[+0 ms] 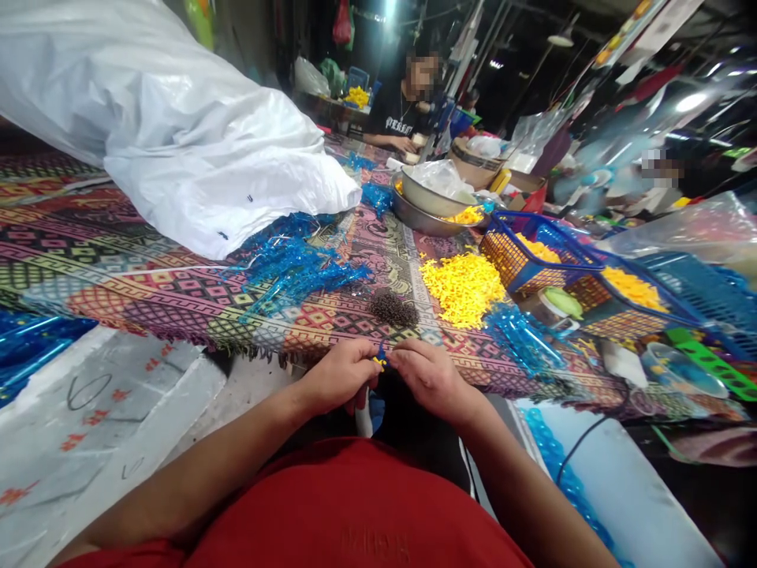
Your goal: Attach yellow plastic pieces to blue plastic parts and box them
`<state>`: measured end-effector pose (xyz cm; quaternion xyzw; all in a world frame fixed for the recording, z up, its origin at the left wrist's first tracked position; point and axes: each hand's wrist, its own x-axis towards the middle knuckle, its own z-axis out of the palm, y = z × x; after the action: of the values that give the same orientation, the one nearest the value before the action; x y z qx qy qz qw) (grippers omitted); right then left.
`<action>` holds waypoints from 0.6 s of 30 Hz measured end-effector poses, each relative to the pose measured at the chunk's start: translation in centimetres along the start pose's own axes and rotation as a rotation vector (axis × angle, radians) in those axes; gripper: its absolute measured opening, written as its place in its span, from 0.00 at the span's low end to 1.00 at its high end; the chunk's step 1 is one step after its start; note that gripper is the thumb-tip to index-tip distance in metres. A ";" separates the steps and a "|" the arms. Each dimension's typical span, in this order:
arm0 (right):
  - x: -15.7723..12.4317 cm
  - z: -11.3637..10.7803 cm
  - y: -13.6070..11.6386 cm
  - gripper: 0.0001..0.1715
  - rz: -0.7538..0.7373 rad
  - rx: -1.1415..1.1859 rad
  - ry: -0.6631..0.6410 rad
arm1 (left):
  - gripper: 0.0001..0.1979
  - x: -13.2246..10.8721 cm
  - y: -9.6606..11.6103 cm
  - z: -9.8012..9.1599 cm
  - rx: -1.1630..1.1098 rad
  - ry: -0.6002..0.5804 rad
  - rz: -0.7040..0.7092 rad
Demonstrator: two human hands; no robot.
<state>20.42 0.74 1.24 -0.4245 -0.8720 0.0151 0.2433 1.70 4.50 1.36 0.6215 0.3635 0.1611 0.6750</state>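
Note:
My left hand (344,374) and my right hand (430,380) meet at the table's front edge, above my lap. Between their fingertips is a small yellow and blue piece (379,359), too small to name more exactly. Both hands are closed in a pinch around it. Just beyond them on the patterned cloth (319,325) lies a small heap of dark brown bits (393,308). A larger pile of small yellow pieces (463,289) spreads to its right. Shiny blue plastic strips (301,272) lie ahead on the left, and more blue strips (523,339) lie on the right.
A big white sack (225,150) covers the left of the table. Metal bowls (434,193) and blue-rimmed yellow baskets (526,256) stand at the right. White foam boxes (118,426) flank me below. Across the table sits another person (408,110); a fan (591,180) stands at the right.

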 end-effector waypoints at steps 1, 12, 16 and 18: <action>-0.1 0.1 -0.1 0.11 0.011 0.004 0.003 | 0.06 -0.1 0.1 0.2 0.008 0.020 0.007; 0.1 0.3 -0.4 0.09 0.175 0.325 0.156 | 0.09 0.0 0.1 1.1 0.197 0.204 0.206; -0.1 1.1 -0.3 0.10 0.151 0.254 0.231 | 0.11 0.3 -0.2 0.9 0.262 0.213 0.247; -0.2 1.3 -0.3 0.10 0.136 0.242 0.244 | 0.11 0.3 -0.2 0.8 0.289 0.230 0.270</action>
<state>19.72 0.66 0.14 -0.4486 -0.7972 0.0849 0.3949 2.42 4.03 1.03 0.7323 0.3710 0.2658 0.5054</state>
